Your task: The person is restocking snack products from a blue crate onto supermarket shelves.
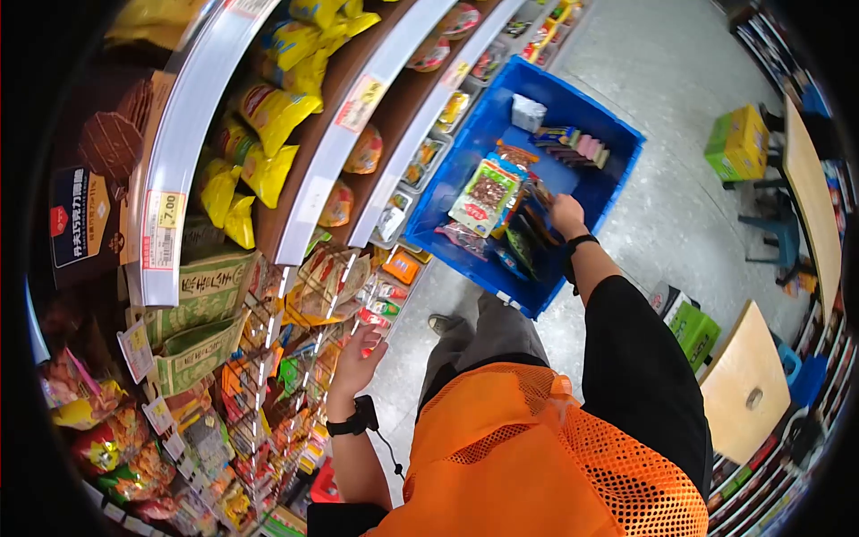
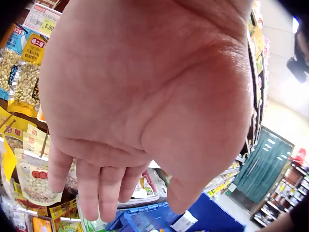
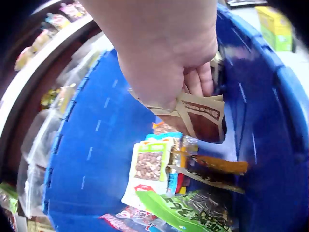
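Observation:
In the right wrist view my right hand (image 3: pixel 164 58) grips a brown and beige packet (image 3: pixel 193 118) inside the blue crate (image 3: pixel 91 159). Below it lie a white and green bag of nuts (image 3: pixel 148 166) and a green bag (image 3: pixel 188 210). The head view has the right hand (image 1: pixel 567 217) at the crate's (image 1: pixel 617 121) right side, over several packets. My left hand (image 1: pixel 360 360) is held beside the hanging snack racks, its fingers loosely extended; the left wrist view shows the palm (image 2: pixel 145 92) and nothing held.
Shelves with yellow bags (image 1: pixel 268 112) and price labels stand on the left. Packets hang on racks (image 1: pixel 255 376) beneath them. A yellow and green box (image 1: pixel 737 143) and wooden tabletops (image 1: pixel 748 385) are at the right. Grey floor (image 1: pixel 662 80) surrounds the crate's right side.

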`<state>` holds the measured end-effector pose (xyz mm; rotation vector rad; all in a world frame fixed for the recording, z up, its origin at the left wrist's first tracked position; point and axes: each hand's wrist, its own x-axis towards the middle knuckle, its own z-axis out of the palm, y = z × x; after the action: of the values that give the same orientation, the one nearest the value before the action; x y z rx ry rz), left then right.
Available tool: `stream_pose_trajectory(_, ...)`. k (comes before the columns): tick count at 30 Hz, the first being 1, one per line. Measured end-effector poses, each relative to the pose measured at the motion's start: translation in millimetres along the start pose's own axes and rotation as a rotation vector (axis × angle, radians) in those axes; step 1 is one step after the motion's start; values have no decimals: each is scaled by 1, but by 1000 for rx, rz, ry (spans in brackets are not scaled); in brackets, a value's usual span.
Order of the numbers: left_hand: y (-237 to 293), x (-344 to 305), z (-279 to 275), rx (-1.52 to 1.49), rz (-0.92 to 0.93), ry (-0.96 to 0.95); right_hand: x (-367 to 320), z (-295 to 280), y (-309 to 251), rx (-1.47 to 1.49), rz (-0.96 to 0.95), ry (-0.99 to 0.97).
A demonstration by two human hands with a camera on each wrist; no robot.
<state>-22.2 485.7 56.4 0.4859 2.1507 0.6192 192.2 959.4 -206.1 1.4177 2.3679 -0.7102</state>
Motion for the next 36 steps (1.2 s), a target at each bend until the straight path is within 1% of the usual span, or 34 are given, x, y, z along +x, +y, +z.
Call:
stream_pose_trajectory(1, 0, -4, 0, 29, -26, 17, 4, 10, 3, -6, -18, -9)
stream_pose_trajectory(3, 5, -15, -3, 63, -87, 44, 5, 28, 7, 38, 66, -49)
stream_pose_trajectory(6, -7, -25, -4, 82, -141, 61, 2, 42, 3, 62, 74, -109)
stream_pose_trajectory(7, -16, -24, -5, 60, -125, 62, 5, 57, 7, 113, 171, -170)
stream_pose_trajectory(8, -14, -28, -3, 48, -136, 73, 4, 59, 13, 102, 156, -176)
stream_pose_trajectory(11, -6, -39, -9, 93, -144, 88, 2, 64, 3, 105, 142, -234)
stream_pose_trajectory(12, -6, -42, -11, 87, -162, 134, 1, 64, 1, 82, 122, -260)
stream_pose_trajectory(13, -5, -45, -15, 76, -113, 139, 0, 62, -1, 68, 100, -265)
stream_pose_trajectory(14, -6, -49, -20, 69, -61, 146, 7, 86, 10, 184, 36, -33)
stream_pose_trajectory(15, -10, -52, -23, 65, -73, 203, 13, 86, 15, 140, -71, -65)
stream_pose_trajectory(16, -17, -56, -26, 54, -5, 245, -2, 57, -7, 196, -37, -47)
stream_pose_trajectory(17, -20, -60, -32, 47, 62, 282, -6, 52, -14, 149, -38, -34)
stream_pose_trajectory(18, -22, -63, -41, 44, 55, 330, -4, 48, -14, 102, -34, -18)
stream_pose_trajectory(20, -26, -70, -58, -68, 128, 428, -14, 36, -27, 54, -196, 141)
stream_pose_trajectory(21, -32, -71, -64, -150, 203, 630, -16, 28, -43, 58, -218, 153)
stream_pose_trajectory(22, -42, -74, -75, -153, 212, 649, -21, 16, -59, 26, -341, 122)
stream_pose_trajectory(23, -62, -83, -94, -285, 229, 842, -33, 0, -83, -11, -467, 109)
stream_pose_trajectory(24, -61, -79, -102, -407, 217, 1004, -39, -13, -89, -11, -466, 105)
stream_pose_trajectory(26, -70, -80, -137, -461, 327, 1198, -83, -41, -139, 108, -657, 40)
stream_pose_trajectory(28, -70, -76, -168, -540, 514, 1254, -121, -53, -186, 254, -761, 1)
stream_pose_trajectory(29, -67, -72, -182, -557, 529, 1242, -138, -58, -210, 231, -838, -2)
stream_pose_trajectory(30, -64, -67, -196, -598, 590, 1219, -154, -62, -234, 205, -914, -2)
stream_pose_trajectory(31, -59, -63, -209, -637, 651, 1192, -170, -65, -254, 164, -964, 28)
stream_pose_trajectory(32, -58, -60, -222, -650, 669, 1171, -186, -66, -274, 123, -1007, 57)
stream_pose_trajectory(34, -62, -56, -246, -766, 605, 815, -220, -65, -306, 74, -1148, 157)
stream_pose_trajectory(35, -65, -54, -253, -804, 534, 735, -236, -63, -320, 43, -1148, 146)
stream_pose_trajectory(36, -70, -49, -255, -829, 601, 670, -253, -58, -328, 12, -1142, 130)
